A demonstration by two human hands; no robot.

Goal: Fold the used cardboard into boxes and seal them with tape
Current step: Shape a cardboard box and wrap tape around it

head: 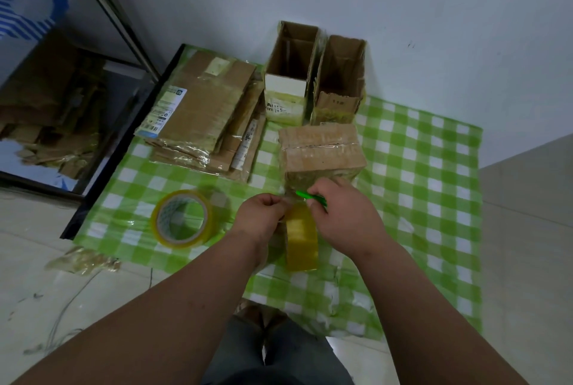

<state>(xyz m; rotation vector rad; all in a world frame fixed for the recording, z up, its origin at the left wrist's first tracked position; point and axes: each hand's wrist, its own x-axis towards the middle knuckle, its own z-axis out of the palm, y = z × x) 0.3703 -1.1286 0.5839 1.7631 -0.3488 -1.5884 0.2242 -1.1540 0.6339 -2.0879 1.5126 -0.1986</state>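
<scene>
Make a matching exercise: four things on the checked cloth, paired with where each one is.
1. spare tape roll
2. flat cardboard stack
3. taped box
4. open boxes

A. against the wall
B. far left of the cloth
C. lying left of the hands
D. just beyond the hands

Pairs: 1-C, 2-B, 3-D, 4-A

Two tape rolls [183, 218] [301, 237], one sealed box [321, 153], two open boxes [291, 71] [341, 80] behind it, one flattened cardboard stack [204, 111] to its left.
</scene>
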